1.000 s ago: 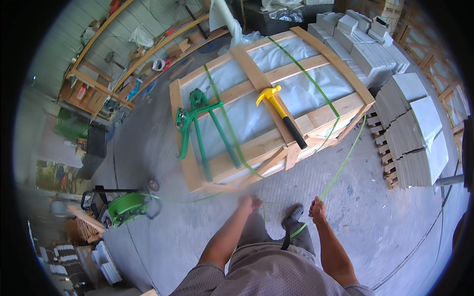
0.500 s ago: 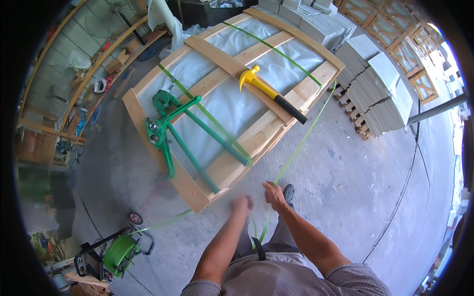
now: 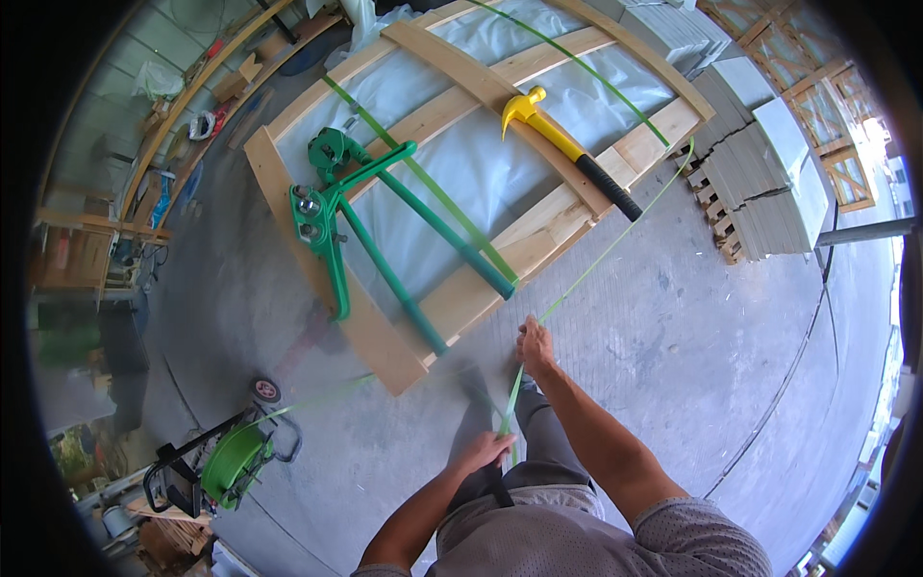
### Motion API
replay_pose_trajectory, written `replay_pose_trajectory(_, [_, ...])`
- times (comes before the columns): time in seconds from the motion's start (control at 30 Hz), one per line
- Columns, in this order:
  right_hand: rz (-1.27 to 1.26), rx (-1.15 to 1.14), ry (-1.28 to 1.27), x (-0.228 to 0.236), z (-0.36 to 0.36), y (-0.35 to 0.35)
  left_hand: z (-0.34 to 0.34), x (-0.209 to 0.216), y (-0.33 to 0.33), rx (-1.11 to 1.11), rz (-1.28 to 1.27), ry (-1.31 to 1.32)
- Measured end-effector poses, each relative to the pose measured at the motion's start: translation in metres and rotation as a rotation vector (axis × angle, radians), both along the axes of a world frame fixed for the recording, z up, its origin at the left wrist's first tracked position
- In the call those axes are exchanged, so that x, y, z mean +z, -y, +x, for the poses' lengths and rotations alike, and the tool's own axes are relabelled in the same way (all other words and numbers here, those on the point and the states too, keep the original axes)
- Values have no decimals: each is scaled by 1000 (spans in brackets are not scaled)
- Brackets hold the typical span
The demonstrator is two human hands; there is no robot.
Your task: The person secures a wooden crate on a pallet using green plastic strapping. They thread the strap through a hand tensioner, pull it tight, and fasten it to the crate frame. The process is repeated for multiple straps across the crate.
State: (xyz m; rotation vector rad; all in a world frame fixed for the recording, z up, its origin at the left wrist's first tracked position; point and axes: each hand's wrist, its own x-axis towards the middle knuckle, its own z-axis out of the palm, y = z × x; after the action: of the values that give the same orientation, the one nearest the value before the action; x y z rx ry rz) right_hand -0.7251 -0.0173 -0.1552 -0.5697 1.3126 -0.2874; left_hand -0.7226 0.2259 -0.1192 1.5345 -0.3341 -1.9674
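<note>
My right hand (image 3: pixel 536 344) is closed around a green strap (image 3: pixel 512 402) in front of the crate's near edge. Closer to my body, my left hand (image 3: pixel 488 449) grips the same strap lower down. From my right hand the strap climbs to the right side of a wooden crate (image 3: pixel 373 338) with white plastic sheeting under its slats. On the crate lie a green two-handled strapping tool (image 3: pixel 332 226) and a yellow claw hammer (image 3: pixel 558 133) with a black grip. Another strap (image 3: pixel 591 69) crosses the crate top.
A wheeled strap reel (image 3: pixel 234 466) stands on the floor at lower left, its strap running toward the crate. Stacked grey slabs (image 3: pixel 769 183) sit on a pallet (image 3: pixel 713 207) at right. Cluttered wooden shelving (image 3: pixel 144 183) lines the left side.
My left hand has moved down toward my body and now grips the strap. My right hand has shifted slightly forward, still holding it. The crate appears higher and farther right in view.
</note>
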Motion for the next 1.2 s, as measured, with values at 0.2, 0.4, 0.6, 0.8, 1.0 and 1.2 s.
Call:
replay_pose_trajectory(0.2, [98,-55,16,13,-4,1,74,14,-24,-512,-5,1112])
replay_pose_trajectory(0.4, [123,-21,43,16,-5,7,94,38,-47,-592,152,1239])
replay_pose_trajectory(0.6, [109,17,25,15,-18,5,41,38,-115,-287,262,376])
replay_pose_trajectory(0.8, [69,46,-1,7,-21,1,60,50,-17,-20,-124,1243])
replay_pose_trajectory(1.0, [39,37,-28,-9,-20,-2,98,12,59,-338,-399,1524])
replay_pose_trajectory(1.2, [33,-5,-63,-21,-20,-5,115,-50,46,-375,-561,1260])
